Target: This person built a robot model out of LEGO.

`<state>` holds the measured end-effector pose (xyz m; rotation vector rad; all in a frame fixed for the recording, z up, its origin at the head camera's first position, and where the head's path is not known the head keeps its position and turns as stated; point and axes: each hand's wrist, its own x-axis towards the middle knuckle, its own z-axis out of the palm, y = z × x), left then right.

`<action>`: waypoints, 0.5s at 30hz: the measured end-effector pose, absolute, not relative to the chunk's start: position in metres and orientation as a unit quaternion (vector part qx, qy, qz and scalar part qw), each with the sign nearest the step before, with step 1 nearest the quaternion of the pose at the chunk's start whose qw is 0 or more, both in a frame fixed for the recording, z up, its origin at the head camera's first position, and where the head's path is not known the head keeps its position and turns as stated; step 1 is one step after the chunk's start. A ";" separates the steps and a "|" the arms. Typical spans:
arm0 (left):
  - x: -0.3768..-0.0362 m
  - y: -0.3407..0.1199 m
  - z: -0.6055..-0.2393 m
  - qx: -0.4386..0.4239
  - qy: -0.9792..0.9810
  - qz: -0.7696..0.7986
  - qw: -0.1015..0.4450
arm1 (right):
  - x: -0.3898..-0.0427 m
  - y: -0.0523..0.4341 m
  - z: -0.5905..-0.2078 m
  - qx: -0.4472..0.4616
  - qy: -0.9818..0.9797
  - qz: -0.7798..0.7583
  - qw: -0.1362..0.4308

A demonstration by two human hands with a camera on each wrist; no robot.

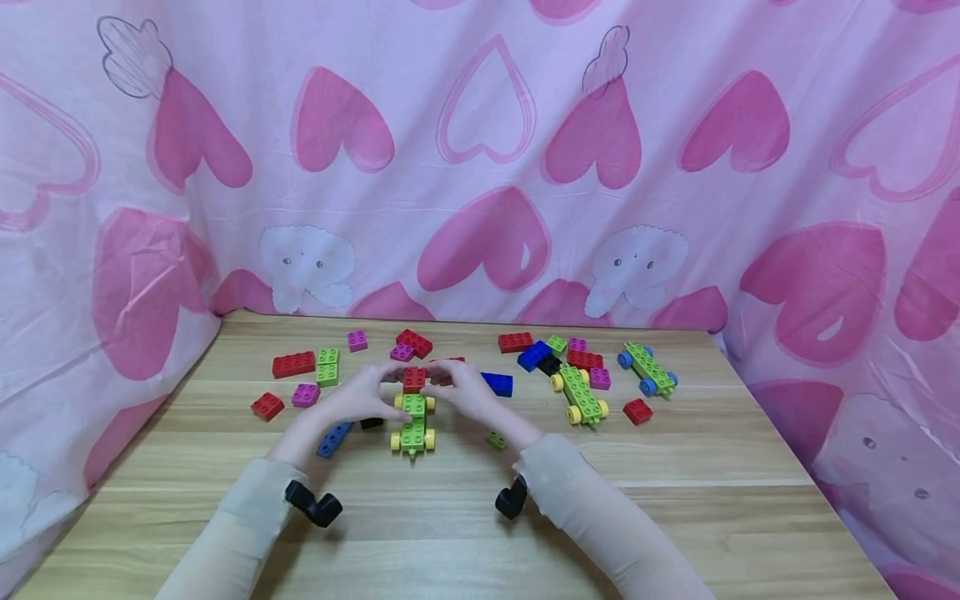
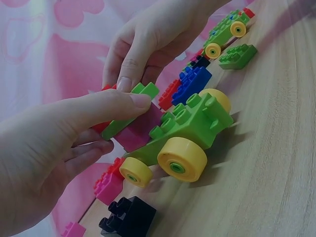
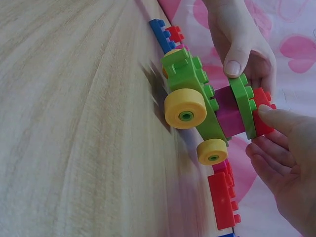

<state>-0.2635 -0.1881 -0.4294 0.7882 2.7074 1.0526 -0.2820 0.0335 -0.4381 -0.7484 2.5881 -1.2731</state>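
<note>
A green toy car [image 1: 412,427] with yellow wheels stands on the wooden table [image 1: 675,508], right in front of me. On its far end sits a small stack: a magenta brick [image 3: 229,117], a green plate [image 3: 244,103] and a red brick [image 1: 414,379]. My left hand [image 1: 396,390] pinches this stack from the left, its thumb lying on the green plate [image 2: 129,109]. My right hand [image 1: 441,387] grips the same stack from the right, fingers curled over the red brick [image 3: 261,118]. The car's wheels [image 2: 181,159] rest on the table.
Two more green cars [image 1: 581,396] [image 1: 647,369] stand at the right. Loose red, magenta, green and blue bricks [image 1: 294,363] lie across the far half of the table. Close to the hands lie a black brick [image 2: 129,218], a blue plate [image 1: 333,439] and a small green brick [image 1: 495,439]. Pink heart cloth [image 1: 487,125] hangs behind.
</note>
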 end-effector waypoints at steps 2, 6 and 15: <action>-0.264 -0.188 -0.430 0.263 0.898 0.347 0.065 | -0.282 0.033 -0.438 -0.254 0.868 -0.420 0.079; -0.264 -0.189 -0.430 0.261 0.901 0.342 0.062 | -0.282 0.032 -0.437 -0.257 0.869 -0.416 0.078; -0.265 -0.188 -0.436 0.268 0.895 0.350 0.059 | -0.281 0.032 -0.438 -0.250 0.868 -0.421 0.087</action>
